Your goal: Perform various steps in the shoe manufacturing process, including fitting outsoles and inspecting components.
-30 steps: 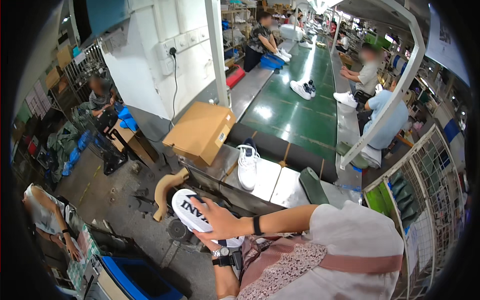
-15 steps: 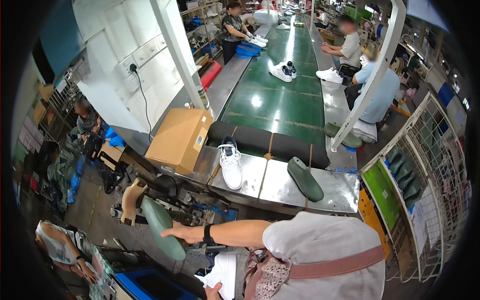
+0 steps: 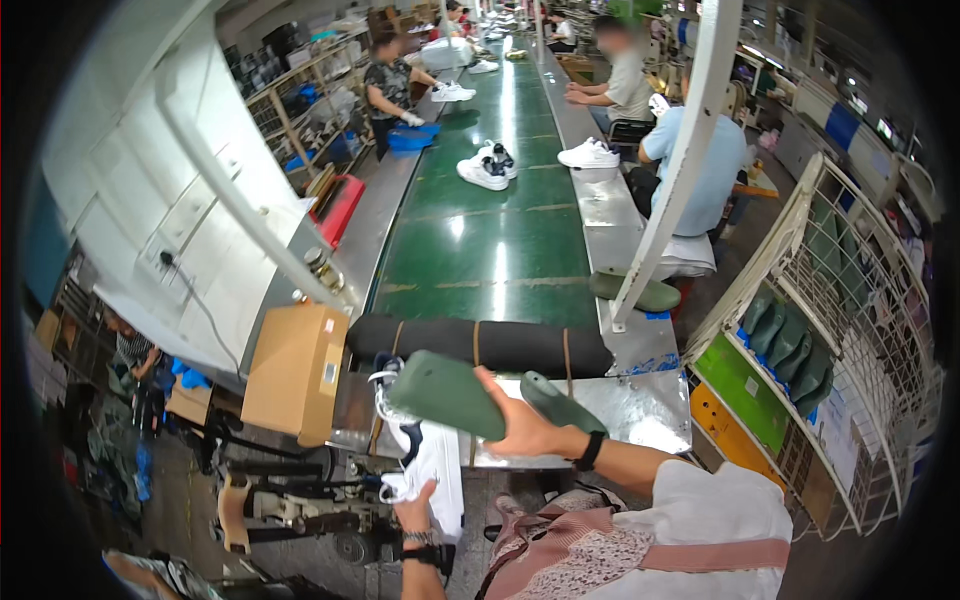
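My right hand grips a dark green shoe last by one end. It holds the last above the metal table end, close to a second green shoe last lying there. Lower down, my left hand has its fingers closed on a white sneaker with a dark navy collar lining. Behind the raised last, another white sneaker stands on the metal, mostly hidden, with its laces showing.
A green conveyor belt runs away from me, with white sneakers on it. A cardboard box stands at the left. To the right are a white post and a wire rack holding green lasts. Co-workers sit and stand along the belt.
My right hand has swung the green last from the machine at lower left up and right, over the metal table. My left hand has brought the white sneaker up towards the table edge.
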`<control>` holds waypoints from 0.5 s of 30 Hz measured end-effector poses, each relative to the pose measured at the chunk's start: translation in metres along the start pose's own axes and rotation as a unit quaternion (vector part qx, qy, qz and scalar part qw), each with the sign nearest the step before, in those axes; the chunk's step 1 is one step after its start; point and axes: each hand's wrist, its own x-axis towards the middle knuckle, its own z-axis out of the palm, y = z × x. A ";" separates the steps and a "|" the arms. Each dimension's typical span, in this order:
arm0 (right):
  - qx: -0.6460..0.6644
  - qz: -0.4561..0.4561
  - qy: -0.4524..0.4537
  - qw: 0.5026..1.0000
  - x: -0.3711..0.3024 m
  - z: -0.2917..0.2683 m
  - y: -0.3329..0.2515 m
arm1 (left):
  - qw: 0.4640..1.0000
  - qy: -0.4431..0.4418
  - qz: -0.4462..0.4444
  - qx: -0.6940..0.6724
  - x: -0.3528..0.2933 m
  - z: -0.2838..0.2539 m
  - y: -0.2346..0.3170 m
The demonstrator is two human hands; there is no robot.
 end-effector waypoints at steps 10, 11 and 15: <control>-0.333 0.167 0.193 0.908 -0.084 -0.130 0.148 | 0.941 -0.021 0.004 0.339 0.213 0.070 -0.034; -0.346 0.145 0.157 0.914 -0.090 -0.122 0.160 | 0.889 0.000 0.044 0.455 0.222 0.059 -0.050; -0.398 0.102 0.118 0.904 -0.122 -0.109 0.173 | 0.901 -0.052 -0.016 0.431 0.218 0.105 -0.020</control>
